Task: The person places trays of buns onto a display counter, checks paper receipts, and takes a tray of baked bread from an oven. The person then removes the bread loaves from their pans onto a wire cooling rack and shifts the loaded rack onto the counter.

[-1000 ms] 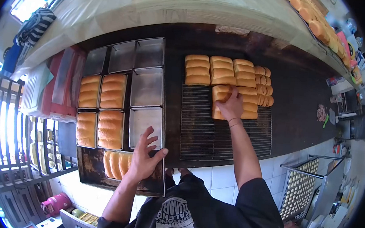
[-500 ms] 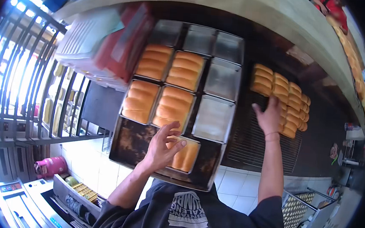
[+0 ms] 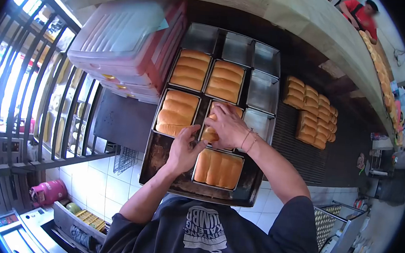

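A dark baking tray (image 3: 159, 159) in front of me carries several metal loaf tins. My right hand (image 3: 228, 127) reaches over the middle tin, its fingers curled down on a golden ridged bread loaf (image 3: 210, 135) that it partly covers. At that tin's lower left corner is my left hand (image 3: 184, 150), thumb and fingers apart around the corner. Just below sits another loaf (image 3: 219, 168) in a crosswise tin. More loaves fill tins to the left (image 3: 178, 111) and above (image 3: 225, 80). Along the right column the tins, such as this one (image 3: 263, 91), hold no bread.
Baked loaves (image 3: 315, 116) stand grouped on a dark ribbed surface (image 3: 295, 155) at the right. Pinkish plastic drawers (image 3: 118, 48) stand left of the tray. A pale ledge (image 3: 268, 10) runs overhead. A person in red (image 3: 363, 18) is at the far upper right.
My right hand has moved left from the grouped loaves onto the loaf in the middle tin. My left hand is now at that tin's corner. The view has shifted slightly.
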### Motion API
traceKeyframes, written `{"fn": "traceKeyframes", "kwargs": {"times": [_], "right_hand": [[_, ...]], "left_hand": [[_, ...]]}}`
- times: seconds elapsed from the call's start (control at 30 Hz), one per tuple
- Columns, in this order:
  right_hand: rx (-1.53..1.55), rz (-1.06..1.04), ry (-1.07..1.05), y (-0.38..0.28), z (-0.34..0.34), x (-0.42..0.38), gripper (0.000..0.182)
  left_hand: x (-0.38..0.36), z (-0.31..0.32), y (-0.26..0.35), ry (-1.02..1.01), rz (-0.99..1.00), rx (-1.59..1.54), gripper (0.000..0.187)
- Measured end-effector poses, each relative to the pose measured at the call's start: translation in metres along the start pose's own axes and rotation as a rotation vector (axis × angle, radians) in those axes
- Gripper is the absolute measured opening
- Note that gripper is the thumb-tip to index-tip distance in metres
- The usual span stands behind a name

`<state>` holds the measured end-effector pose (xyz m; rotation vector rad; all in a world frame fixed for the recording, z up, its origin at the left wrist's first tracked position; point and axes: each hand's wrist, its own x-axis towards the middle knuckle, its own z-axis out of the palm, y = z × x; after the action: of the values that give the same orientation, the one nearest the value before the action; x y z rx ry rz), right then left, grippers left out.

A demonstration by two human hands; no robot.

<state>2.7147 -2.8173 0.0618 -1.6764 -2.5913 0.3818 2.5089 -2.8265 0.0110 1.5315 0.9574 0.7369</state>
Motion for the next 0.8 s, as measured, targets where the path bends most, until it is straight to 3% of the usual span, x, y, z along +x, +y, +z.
{"fn": "traceKeyframes", "kwargs": {"times": [0.1, 0.27, 0.4, 0.43, 0.57, 0.6, 0.73, 0.8], "right_hand": [[0.024, 0.026, 0.050, 0.008, -0.002, -0.018, 0.050], [0.181, -0.017, 0.391, 0.015, -0.005, -0.069, 0.063], [0.671, 0.275, 0.644, 0.019, -0.003, -0.120, 0.079], [0.661, 0.299, 0.663, 0.022, -0.002, -0.128, 0.079], [1.674, 0.439, 0.762, 0.018, 0.004, -0.133, 0.085], [1.560, 0.489, 0.800, 0.023, 0.002, -0.138, 0.083], [1.340, 0.590, 0.983, 0.074, -0.002, -0.164, 0.085], [0.955, 0.754, 1.028, 0.117, 0.005, -0.183, 0.086]], "left_hand": [[0.011, 0.015, 0.009, 0.010, 0.140, 0.012, 0.052], [0.020, 0.044, 0.044, 0.044, 0.254, 0.309, 0.058], [0.032, 0.072, 0.050, -0.189, -0.126, -0.034, 0.069], [0.034, 0.082, 0.055, -0.219, -0.116, -0.032, 0.069], [0.018, 0.110, 0.120, -0.306, -0.260, -0.130, 0.086], [0.017, 0.119, 0.119, -0.322, -0.259, -0.127, 0.086], [0.014, 0.149, 0.104, -0.251, 0.152, 0.091, 0.094], [0.017, 0.136, 0.103, -0.294, 0.124, 0.013, 0.095]]}}
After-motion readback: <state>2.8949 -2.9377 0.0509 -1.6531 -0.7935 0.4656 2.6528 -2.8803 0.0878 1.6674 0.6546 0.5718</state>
